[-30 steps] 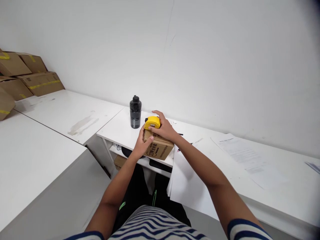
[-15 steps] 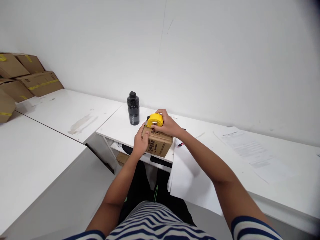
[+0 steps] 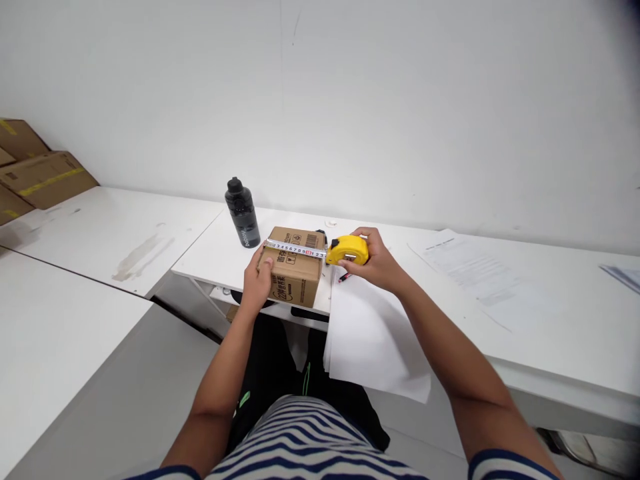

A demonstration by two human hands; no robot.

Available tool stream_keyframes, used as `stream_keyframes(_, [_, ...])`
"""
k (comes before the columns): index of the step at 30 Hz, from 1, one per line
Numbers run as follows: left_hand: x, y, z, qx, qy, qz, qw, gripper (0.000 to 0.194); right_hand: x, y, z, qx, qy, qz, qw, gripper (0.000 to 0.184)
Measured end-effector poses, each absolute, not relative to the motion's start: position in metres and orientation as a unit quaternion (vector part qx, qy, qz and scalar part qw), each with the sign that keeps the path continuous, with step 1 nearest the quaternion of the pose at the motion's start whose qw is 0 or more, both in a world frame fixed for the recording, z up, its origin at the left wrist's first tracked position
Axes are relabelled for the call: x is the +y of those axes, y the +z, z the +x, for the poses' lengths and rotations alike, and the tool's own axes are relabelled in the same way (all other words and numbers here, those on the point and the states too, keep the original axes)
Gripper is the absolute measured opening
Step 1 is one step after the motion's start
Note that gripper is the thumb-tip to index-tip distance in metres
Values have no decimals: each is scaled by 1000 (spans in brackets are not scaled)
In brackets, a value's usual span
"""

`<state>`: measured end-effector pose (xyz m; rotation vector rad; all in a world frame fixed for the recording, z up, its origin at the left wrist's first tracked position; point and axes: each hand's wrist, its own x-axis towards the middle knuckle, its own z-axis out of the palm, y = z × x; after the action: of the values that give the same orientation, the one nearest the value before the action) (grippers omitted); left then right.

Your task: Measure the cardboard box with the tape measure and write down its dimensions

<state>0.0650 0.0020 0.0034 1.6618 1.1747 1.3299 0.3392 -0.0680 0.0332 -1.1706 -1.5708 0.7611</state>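
A small brown cardboard box (image 3: 295,283) with black print stands at the front edge of the white table. Across its top lies the pulled-out blade (image 3: 297,249) of a tape measure, its numbers facing up. My right hand (image 3: 377,261) is closed around the yellow tape measure case (image 3: 349,251), just past the box's right side. At the box's left side my left hand (image 3: 259,277) grips the box, thumb on top near the blade's end. Its other fingers are hidden behind the box's left edge.
A dark water bottle (image 3: 243,213) stands behind the box to the left. White paper sheets (image 3: 375,333) overhang the table's front edge, with a pen (image 3: 345,276) by them. Printed sheets (image 3: 475,267) lie to the right. Cardboard boxes (image 3: 50,179) are stacked at the far left.
My right hand has moved right with the tape measure case, drawing the blade out across the box's top. My left hand stays at the box's left side. The view has shifted right.
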Motion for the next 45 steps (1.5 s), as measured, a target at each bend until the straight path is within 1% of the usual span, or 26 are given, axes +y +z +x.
stream_keyframes(7, [2, 7, 66, 467, 512, 642, 327, 48, -68, 20, 340, -647, 301, -455, 533, 56])
stream_keyframes(23, [2, 5, 65, 476, 512, 634, 330, 49, -59, 23, 338, -659, 262, -467, 528, 58])
stream_keyframes(27, [2, 5, 66, 466, 513, 639, 333, 50, -59, 25, 337, -662, 269, -474, 515, 56])
stream_keyframes(36, [1, 3, 66, 460, 516, 637, 340, 51, -58, 22, 338, -660, 272, -474, 516, 55])
stream_keyframes(41, [3, 2, 66, 460, 517, 637, 340, 50, -58, 24, 338, -657, 268, -475, 521, 59])
stream_keyframes(45, [3, 2, 66, 457, 521, 638, 336, 50, -59, 28, 336, -637, 300, -476, 527, 74])
